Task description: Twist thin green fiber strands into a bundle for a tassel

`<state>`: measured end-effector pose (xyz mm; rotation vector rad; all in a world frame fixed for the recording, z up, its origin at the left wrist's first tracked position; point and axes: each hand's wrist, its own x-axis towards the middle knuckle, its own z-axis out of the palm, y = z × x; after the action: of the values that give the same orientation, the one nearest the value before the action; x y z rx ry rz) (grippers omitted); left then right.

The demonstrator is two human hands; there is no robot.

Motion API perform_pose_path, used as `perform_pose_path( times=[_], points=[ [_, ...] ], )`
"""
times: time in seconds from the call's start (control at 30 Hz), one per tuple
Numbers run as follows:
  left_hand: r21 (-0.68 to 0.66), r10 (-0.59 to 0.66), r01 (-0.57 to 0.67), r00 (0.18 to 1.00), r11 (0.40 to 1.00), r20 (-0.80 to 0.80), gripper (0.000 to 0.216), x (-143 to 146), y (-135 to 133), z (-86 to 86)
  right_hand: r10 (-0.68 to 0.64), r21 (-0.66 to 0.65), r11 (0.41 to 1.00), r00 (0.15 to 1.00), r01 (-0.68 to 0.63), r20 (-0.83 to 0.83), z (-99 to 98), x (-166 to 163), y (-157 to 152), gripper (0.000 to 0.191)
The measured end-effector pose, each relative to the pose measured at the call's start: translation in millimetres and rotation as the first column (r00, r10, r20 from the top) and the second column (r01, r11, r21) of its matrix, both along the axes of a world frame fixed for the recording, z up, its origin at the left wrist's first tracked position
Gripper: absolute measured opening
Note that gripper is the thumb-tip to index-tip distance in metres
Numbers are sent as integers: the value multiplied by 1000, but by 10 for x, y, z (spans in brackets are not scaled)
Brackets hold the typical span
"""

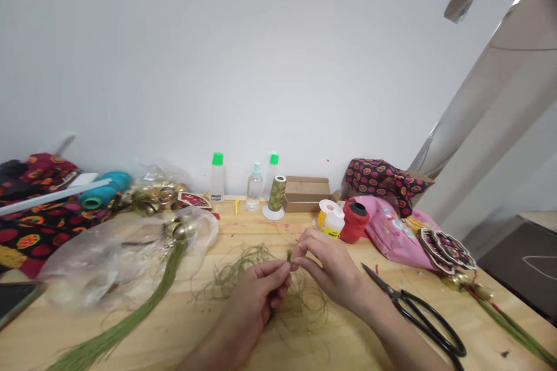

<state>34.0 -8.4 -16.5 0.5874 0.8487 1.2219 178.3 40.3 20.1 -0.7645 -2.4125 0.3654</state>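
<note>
My left hand (261,293) is closed in a pinch around a small bundle of olive-green thread (289,255), whose short end sticks up above the thumb. Right beside it, the fingertips of my right hand (326,264) are pinched together near that end; whatever they grip is too fine to make out. Loose olive-green threads (235,272) lie tangled on the table behind and beneath both hands. Black-handled scissors (409,301) rest to the right of my right forearm, blades slightly apart.
Left lie a green tassel (143,307) with a brass bell, plastic bags (104,255) and a teal thread cone (104,188). Behind stand bottles (255,188), a green thread spool (277,194), a cardboard box (307,194), white glue (333,220) and red thread (354,223). Ornaments (448,249) lie right.
</note>
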Motion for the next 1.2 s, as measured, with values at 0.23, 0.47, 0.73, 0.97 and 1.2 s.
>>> perform_pose_path(
  times=[0.23,0.47,0.73,0.97,1.2],
  points=[
    [34,-36,37,999,999,-25,13,-11,-6,7,-35,52,998,999,34,17,-1,-15,-6,10],
    [4,-15,15,1000,1000,-23,10,-14,3,-3,-72,-33,997,994,70,-83,-14,59,33,10],
    [38,52,-51,998,998,-20,6,-42,39,-23,-43,-247,969,992,12,-119,-47,36,13,18],
    [93,100,-110,989,990,106,9,-48,36,79,7,-317,945,972,-84,-235,-167,-171,-81,16],
    [39,109,-116,983,992,146,11,-57,7,161,100,-209,967,974,-143,-202,-296,-289,-131,27]
  ],
)
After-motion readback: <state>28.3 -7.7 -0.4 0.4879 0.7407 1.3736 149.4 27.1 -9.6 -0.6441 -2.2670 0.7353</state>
